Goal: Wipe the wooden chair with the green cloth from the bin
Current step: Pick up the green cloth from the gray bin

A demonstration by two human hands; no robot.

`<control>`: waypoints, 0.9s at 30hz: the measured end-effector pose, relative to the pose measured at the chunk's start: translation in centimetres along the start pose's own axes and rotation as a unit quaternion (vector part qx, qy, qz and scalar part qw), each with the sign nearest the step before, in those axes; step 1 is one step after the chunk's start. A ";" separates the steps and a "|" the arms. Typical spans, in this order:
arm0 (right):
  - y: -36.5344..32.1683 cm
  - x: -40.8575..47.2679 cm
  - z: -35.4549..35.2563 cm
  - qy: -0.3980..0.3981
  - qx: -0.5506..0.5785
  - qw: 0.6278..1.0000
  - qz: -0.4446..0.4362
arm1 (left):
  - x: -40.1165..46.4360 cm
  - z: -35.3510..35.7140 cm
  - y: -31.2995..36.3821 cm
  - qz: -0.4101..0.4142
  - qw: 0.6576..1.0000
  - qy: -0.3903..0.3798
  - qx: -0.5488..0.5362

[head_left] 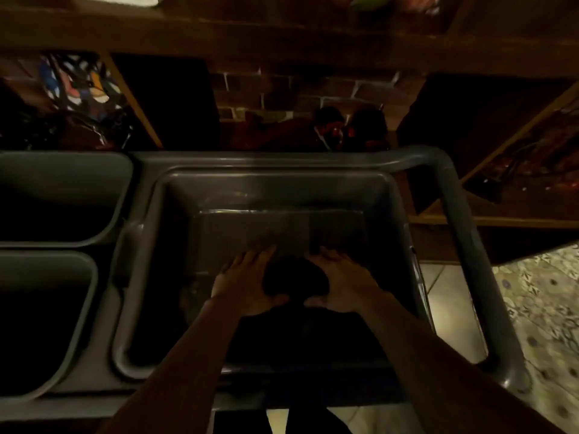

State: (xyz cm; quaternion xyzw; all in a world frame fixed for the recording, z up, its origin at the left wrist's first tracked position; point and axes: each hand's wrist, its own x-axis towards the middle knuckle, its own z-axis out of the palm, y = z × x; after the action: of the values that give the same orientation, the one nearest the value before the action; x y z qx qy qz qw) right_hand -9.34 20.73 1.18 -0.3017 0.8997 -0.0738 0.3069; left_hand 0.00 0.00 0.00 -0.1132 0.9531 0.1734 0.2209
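No text, label, brand, number or sign can be read anywhere in this dim view, neither on the grey bin [275, 183] nor on the shelves behind it.

A grey cart [463, 233] carries everything here. Its large bin [175, 220] sits sunk in the cart top, directly beneath both hands, with the dark floor of the bin showing ahead of the fingertips. Left of the hands, two smaller grey bins [103, 211] sit in the same top, one ahead of the other, both too dark inside to tell their contents. The cart's handle bar loops around right of the hands, apart from the bin wall. Below and right of the hands lies the floor [545, 311], patterned tile beside plain tile.
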 end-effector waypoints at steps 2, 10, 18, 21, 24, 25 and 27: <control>0.0 0.1 1.1 -0.050 0.010 0.999 -0.002 | -0.1 1.0 0.1 0.011 0.999 -0.046 -0.002; -0.3 0.4 4.8 -0.001 -0.006 1.000 -0.007 | -0.5 4.9 1.0 0.014 0.997 -0.069 0.036; -0.7 -0.2 3.3 0.047 0.028 0.998 -0.012 | -0.4 3.2 2.0 0.016 0.999 -0.027 0.041; -1.2 -0.7 0.9 0.078 0.044 0.996 -0.017 | -0.5 0.5 2.2 0.023 0.999 0.002 0.024; -2.1 -0.9 -2.4 0.125 0.046 0.991 -0.027 | -0.3 -3.0 2.4 0.021 0.999 0.029 0.025; -2.5 -1.0 -3.7 0.140 0.044 0.989 -0.031 | -0.2 -4.3 2.5 0.022 0.999 0.039 0.032; -3.4 -1.3 -6.4 0.171 0.045 0.983 -0.044 | -0.1 -7.1 2.8 0.027 0.996 0.066 0.045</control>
State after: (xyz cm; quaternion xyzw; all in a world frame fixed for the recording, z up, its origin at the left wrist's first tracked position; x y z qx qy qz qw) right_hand -10.69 18.38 8.05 -0.3095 0.9207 -0.1776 0.1580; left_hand -3.47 -0.14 6.84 -0.0887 0.9750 0.1284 0.1579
